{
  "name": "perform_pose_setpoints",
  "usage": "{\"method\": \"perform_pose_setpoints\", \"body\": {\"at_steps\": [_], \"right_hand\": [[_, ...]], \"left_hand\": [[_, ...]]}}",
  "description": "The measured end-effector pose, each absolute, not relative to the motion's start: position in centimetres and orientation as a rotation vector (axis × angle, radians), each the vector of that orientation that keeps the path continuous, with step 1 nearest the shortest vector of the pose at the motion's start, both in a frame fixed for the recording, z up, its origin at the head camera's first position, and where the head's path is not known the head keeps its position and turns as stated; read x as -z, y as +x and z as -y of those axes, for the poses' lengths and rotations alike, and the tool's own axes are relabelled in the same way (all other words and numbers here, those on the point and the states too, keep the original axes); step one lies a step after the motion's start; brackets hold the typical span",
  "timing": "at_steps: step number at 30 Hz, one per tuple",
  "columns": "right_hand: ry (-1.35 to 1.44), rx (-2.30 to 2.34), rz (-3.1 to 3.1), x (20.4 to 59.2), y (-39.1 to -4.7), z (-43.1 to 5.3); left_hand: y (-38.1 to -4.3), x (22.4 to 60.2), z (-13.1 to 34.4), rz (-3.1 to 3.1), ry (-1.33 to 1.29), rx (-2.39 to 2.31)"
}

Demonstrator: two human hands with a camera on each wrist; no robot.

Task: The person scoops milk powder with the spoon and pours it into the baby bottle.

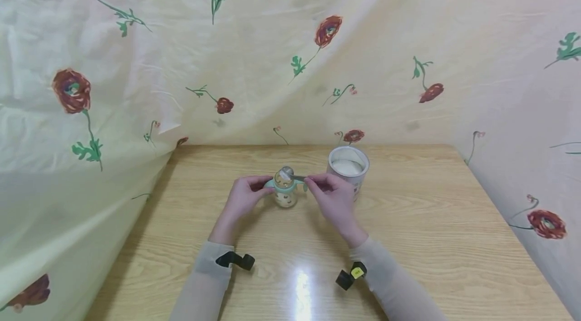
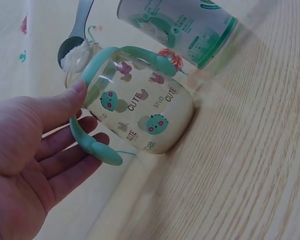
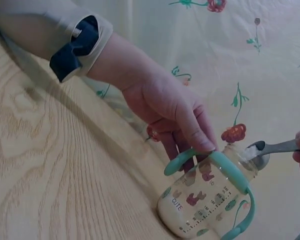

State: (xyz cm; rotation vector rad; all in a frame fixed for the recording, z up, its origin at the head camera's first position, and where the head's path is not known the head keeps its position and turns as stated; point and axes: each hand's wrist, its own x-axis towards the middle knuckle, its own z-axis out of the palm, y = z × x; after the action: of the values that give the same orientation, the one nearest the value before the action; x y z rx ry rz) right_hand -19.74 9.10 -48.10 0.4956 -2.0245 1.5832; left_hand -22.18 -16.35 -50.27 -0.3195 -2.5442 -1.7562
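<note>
The clear bottle (image 2: 140, 105), printed with small animal faces and the word CUTE, stands uncapped near the far side of the bench (image 1: 408, 210), between the two hands. At its mouth sits the bowl of a grey measuring spoon (image 3: 282, 147) with white powder (image 2: 76, 56) in it; whether the bowl rests on the rim or hangs just over it, I cannot tell.

The left hand (image 1: 247, 194) pinches the green handle (image 2: 80, 135) on its own side, thumb close under the neck and fingers behind. The right hand (image 1: 333, 195) comes in from the other side, its fingers closed narrowly on the spoon's stem.

To do this well, I would keep the left grip firm so the bottle cannot rock, bring the bowl squarely over the middle of the mouth, and turn the stem slowly. Tipping fast would likely spill powder over the rim and down the outside; a light tap should free what clings.

Just beyond the right hand stands a white tin (image 1: 358, 180), lidless, with more white powder inside. Behind the bench hangs a pale cloth (image 1: 263, 59) with red flowers, and each sleeve carries a black wrist mount (image 1: 233, 259)
</note>
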Motion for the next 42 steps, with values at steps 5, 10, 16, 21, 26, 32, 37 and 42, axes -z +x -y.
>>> {"method": "perform_pose_setpoints", "body": {"at_steps": [5,10,16,21,26,32,37,42], "right_hand": [[0.660,-1.349,2.024,48.7,-20.1,-9.5],[0.771,-1.228,1.981,49.2,-20.5,-9.8],[0.846,-1.119,1.950,49.2,-20.7,-10.0],[0.875,-1.088,1.925,49.3,-20.7,-10.1],[0.892,-1.060,1.928,49.8,-20.9,-10.2],[0.930,-1.030,1.939,50.0,-21.0,-10.5],[0.954,-0.995,1.942,50.1,-21.1,-10.7],[0.982,-0.963,1.925,50.2,-21.1,-10.8]], "left_hand": [[-22.2,50.3,16.3,2.537,-0.327,1.748],[-22.2,50.5,16.3,2.539,-0.313,1.723],[-22.2,50.6,16.3,2.540,-0.313,1.718],[-22.2,50.6,16.3,2.552,-0.306,1.709],[-22.0,50.5,16.2,2.549,-0.305,1.713],[-22.0,50.5,16.2,2.551,-0.294,1.708],[-22.0,50.4,16.1,2.545,-0.296,1.708],[-22.0,50.6,16.2,2.536,-0.307,1.713]]}}
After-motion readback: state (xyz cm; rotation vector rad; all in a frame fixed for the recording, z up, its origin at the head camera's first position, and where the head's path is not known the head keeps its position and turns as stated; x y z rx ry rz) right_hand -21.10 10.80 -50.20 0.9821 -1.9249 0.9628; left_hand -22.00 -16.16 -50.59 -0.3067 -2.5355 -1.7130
